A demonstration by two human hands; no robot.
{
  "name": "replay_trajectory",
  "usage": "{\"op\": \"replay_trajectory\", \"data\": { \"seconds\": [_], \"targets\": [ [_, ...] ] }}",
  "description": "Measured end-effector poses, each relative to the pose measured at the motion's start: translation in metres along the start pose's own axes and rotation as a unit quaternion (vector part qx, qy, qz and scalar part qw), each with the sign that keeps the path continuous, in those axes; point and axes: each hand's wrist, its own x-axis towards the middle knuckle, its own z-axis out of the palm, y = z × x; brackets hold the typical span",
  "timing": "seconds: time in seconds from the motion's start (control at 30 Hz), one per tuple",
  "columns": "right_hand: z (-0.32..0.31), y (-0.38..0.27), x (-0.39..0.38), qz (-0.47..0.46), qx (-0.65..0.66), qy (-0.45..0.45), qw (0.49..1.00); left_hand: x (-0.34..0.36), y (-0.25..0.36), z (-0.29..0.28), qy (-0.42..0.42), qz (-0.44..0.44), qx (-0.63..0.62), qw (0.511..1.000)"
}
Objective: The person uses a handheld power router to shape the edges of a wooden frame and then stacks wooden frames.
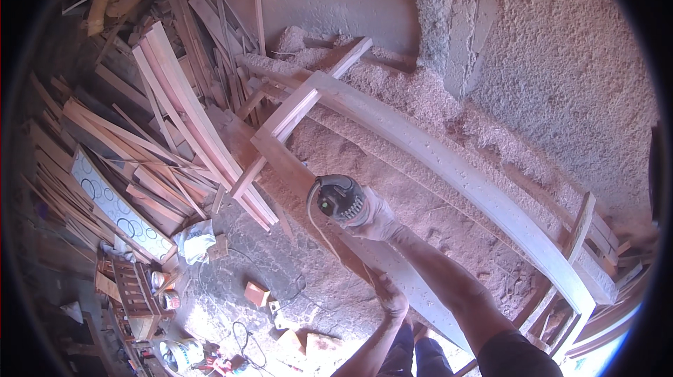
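My right hand (378, 217) is closed around a corded power tool (339, 199) with a rounded, dark, vented end; its underside is hidden. The tool is over the near rail (413, 286) of a long, pale wooden frame with a curved far rail (449, 166). A light cord (324, 232) loops from the tool down to my left hand (390, 297). That hand is closed on the cord beside the near rail, its fingers partly hidden.
Wooden supports (580, 226) carry the frame. Thick sawdust (413, 100) lies along the rough wall. Stacked boards and offcuts (151, 145) crowd the left, beside a patterned panel (116, 202). A block (256, 293), buckets (179, 353) and cables (247, 345) lie on the floor.
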Motion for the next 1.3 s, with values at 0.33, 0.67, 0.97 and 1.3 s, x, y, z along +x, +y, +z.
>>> {"op": "replay_trajectory", "data": {
  "seconds": [0.33,0.67,0.97,1.3],
  "targets": [
    [0.019,0.0,0.039,0.026,-0.014,-0.013,0.999,0.0,-0.002,-0.003,-0.003,0.007,0.025,1.0],
    [0.028,0.001,0.071,0.011,0.015,-0.02,1.0,0.005,0.011,-0.003,-0.014,-0.004,0.016,1.0],
    [0.049,-0.002,0.133,0.035,0.008,-0.013,0.999,-0.002,0.004,-0.004,-0.016,-0.007,0.047,0.999],
    [0.032,-0.005,0.079,0.042,0.012,-0.027,0.999,0.003,0.004,-0.01,-0.037,-0.011,0.039,0.999]
  ]
}}
